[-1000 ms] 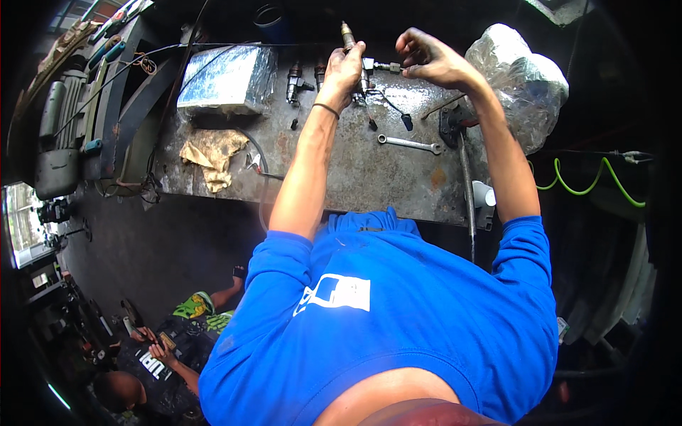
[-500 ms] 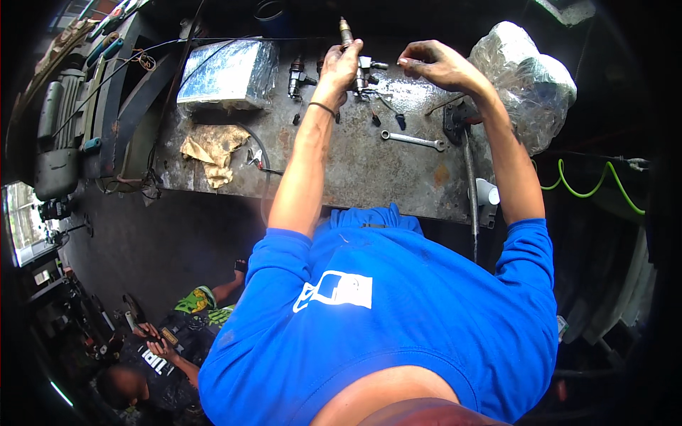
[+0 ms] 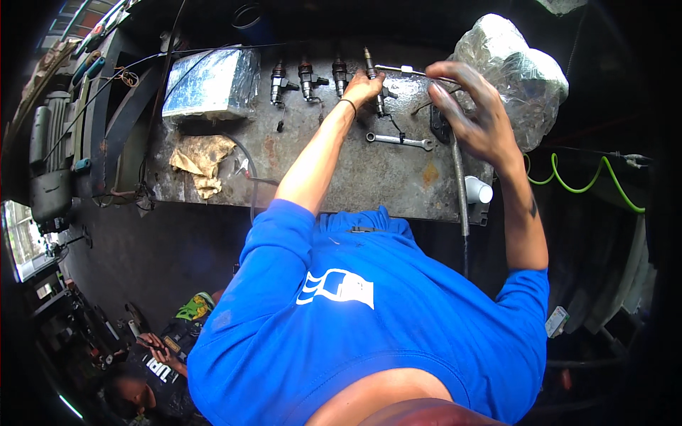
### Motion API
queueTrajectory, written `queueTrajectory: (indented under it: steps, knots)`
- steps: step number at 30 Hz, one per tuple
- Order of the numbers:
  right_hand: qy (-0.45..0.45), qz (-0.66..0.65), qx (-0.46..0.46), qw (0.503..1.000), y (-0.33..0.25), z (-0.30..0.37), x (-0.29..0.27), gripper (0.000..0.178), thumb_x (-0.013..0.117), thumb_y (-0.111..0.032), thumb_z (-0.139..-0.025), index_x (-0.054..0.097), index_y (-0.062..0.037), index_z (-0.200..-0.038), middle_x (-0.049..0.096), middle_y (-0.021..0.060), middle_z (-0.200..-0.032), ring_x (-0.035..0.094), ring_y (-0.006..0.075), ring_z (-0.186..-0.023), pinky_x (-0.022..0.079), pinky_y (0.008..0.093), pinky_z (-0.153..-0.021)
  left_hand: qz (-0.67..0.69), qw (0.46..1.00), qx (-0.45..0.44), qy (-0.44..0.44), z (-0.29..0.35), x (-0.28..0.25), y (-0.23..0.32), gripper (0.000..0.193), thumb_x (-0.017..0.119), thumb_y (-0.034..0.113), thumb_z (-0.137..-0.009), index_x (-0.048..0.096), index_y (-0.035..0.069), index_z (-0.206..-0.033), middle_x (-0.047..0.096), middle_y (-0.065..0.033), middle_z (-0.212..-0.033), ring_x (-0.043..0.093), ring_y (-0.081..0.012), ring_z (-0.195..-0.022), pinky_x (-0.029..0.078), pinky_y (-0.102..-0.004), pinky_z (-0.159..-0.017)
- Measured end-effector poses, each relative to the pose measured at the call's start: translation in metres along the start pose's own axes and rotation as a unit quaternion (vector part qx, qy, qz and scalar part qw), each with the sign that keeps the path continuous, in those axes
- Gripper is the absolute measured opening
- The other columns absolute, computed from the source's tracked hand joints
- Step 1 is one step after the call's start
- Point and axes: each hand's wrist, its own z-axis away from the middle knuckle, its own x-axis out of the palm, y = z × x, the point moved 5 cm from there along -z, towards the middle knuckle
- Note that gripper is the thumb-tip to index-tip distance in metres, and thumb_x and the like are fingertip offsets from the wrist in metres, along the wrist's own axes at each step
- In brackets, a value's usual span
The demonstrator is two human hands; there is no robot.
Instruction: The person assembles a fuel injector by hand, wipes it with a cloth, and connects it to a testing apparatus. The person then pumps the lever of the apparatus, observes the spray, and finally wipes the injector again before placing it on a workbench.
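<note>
Nearest me, the right hand (image 3: 474, 113) is hovering with fingers spread, gripping nothing, above the worn grey metal desk (image 3: 341, 177) and the silver open-ended spanner (image 3: 399, 140). Farther back, the left hand (image 3: 361, 89) is pinching an upright dark metal injector (image 3: 372, 77) at the desk's far edge, steadying it beside three similar injectors (image 3: 307, 78).

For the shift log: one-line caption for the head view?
Left hand grips an upright injector on the metal bench; right hand hovers open.
</note>
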Motion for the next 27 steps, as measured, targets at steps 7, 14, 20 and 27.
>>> queueTrajectory:
  steps: [7,14,20,27]
  knots:
    - [-0.004,-0.093,0.08,0.992,-0.02,0.07,-0.039,0.021,0.068,-0.003,-0.086,0.065,-0.0004,-0.106,0.067,0.0107,-0.092,0.067,0.0222,-0.086,0.052,0.0334,-0.078,-0.069,0.995,-0.018,-0.065,-0.048,0.028,0.001,0.069,0.06,0.045,-0.087,0.054,-0.011,-0.127,0.058,-0.0311,-0.13,0.054,-0.0384,-0.127,0.043,-0.0392,-0.107]
    - [0.049,-0.186,0.185,0.964,-0.004,0.134,-0.043,0.016,0.068,-0.003,-0.086,0.064,0.0007,-0.101,0.066,0.0101,-0.09,0.065,0.0174,-0.081,0.051,0.0294,-0.077,-0.19,0.975,0.093,-0.074,-0.079,0.034,-0.006,0.061,0.049,0.041,-0.09,0.063,-0.01,-0.119,0.055,-0.0295,-0.135,0.051,-0.0395,-0.13,0.039,-0.0404,-0.111]
    - [0.097,-0.247,0.294,0.918,0.016,0.175,-0.038,0.013,0.068,-0.005,-0.089,0.064,0.0011,-0.099,0.065,0.0095,-0.089,0.065,0.0167,-0.081,0.051,0.0291,-0.077,-0.191,0.979,-0.038,-0.066,-0.043,0.026,0.04,0.078,0.051,0.036,-0.09,0.03,-0.015,-0.145,0.052,-0.0337,-0.135,0.052,-0.0415,-0.129,0.041,-0.0405,-0.111]
    - [0.079,-0.281,0.308,0.906,0.014,0.18,-0.034,0.012,0.068,-0.004,-0.089,0.065,0.0018,-0.098,0.065,0.009,-0.089,0.066,0.0163,-0.08,0.051,0.0286,-0.077,-0.242,0.967,0.027,-0.08,-0.032,-0.004,0.068,0.07,0.056,0.03,-0.088,0.038,-0.017,-0.137,0.059,-0.036,-0.123,0.058,-0.0427,-0.121,0.048,-0.0442,-0.104]
